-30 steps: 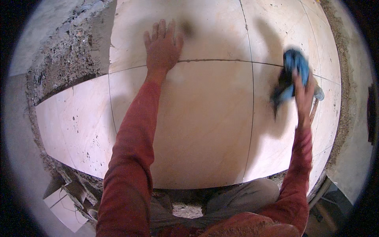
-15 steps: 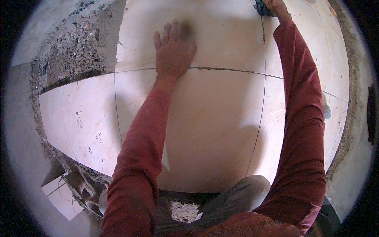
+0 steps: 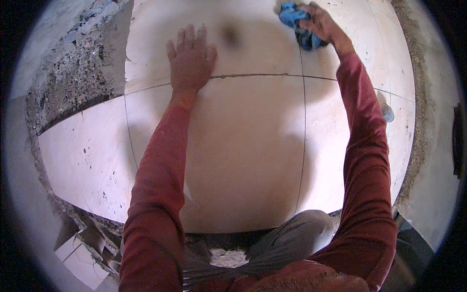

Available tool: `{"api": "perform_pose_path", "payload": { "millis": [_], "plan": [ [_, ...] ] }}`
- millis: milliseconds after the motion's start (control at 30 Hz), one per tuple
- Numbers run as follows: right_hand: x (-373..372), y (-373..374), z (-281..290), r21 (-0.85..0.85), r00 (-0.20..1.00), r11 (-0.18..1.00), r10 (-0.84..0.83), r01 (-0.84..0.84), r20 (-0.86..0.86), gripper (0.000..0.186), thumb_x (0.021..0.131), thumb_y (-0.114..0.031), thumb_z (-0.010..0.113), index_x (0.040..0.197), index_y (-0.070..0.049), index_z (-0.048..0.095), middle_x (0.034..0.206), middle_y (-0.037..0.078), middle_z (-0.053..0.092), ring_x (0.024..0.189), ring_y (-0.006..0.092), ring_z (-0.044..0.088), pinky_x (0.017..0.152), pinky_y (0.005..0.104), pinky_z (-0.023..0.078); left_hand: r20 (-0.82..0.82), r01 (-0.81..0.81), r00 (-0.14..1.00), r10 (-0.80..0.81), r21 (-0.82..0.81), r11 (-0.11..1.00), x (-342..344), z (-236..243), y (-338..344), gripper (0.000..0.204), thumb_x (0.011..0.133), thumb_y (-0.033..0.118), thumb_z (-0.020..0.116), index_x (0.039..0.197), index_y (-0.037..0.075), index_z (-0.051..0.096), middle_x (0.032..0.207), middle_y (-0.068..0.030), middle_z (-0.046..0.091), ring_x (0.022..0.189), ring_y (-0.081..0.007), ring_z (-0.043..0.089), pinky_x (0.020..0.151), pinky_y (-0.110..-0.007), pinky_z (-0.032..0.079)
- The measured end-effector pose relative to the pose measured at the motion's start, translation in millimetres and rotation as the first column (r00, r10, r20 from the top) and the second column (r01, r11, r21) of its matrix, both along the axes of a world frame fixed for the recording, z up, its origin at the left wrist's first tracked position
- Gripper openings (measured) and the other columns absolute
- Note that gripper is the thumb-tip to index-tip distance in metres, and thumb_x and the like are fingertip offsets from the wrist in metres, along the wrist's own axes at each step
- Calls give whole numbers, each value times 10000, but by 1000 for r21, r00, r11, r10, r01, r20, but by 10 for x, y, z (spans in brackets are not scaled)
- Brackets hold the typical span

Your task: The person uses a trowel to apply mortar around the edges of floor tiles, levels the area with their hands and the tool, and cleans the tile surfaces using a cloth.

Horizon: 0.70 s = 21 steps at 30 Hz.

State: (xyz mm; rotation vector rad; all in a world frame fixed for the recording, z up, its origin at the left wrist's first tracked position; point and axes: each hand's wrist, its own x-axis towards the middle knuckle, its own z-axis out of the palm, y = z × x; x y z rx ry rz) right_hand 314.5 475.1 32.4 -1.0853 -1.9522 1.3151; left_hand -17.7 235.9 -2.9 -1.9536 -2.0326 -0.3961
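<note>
Pale cream floor tiles [image 3: 243,146] spread out below me, with dark joint lines between them. My left hand [image 3: 190,65] lies flat on a far tile, fingers spread, just beyond a cross joint [image 3: 243,75] partly filled with dark grout. Bunched in my right hand [image 3: 318,24] is a blue and dark cloth [image 3: 296,19], at the far right over the tile close to the lengthwise joint [image 3: 302,121]. The hand's fingers curl over the cloth and hide part of it. A dark smudge or shadow [image 3: 229,34] shows between the two hands.
Rough broken mortar [image 3: 92,63] borders the tiles at the far left. A small clear round object [image 3: 386,113] sits on the tiles by my right forearm. Tile offcuts [image 3: 81,263] lie at the lower left. My bent knee [image 3: 311,224] is at the near tile edge.
My right hand has come nearer and a little left with the cloth, which now shows more fully. The whole view has shifted slightly; my left hand still rests on the tile.
</note>
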Motion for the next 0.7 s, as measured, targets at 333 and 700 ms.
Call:
{"api": "perform_pose_path", "payload": {
  "millis": [333, 700],
  "plan": [
    [1069, -1362, 753, -178, 956, 981, 118, -70, 269, 444, 858, -185, 742, 1270, -41, 661, 1150, 41, 706, 1058, 158, 644, 949, 308, 515, 31, 2, 1000, -3, 36, 999, -33, -51, -3, 555, 1009, 404, 512, 1491, 130, 491, 1503, -172, 501, 1412, -368, 445, 1163, -645, 272],
    [1049, 322, -380, 748, 447, 598, -775, 288, 448, 919, 778, -826, 626, 1330, -91, 629, 1241, 225, 678, 1187, 431, 630, 992, 543, 501, 64, -10, 998, 11, -15, 1000, -6, -5, 10, 558, 1019, 394, 536, 1506, 128, 477, 1519, -189, 472, 1423, -386, 421, 1173, -609, 283]
  ]
}}
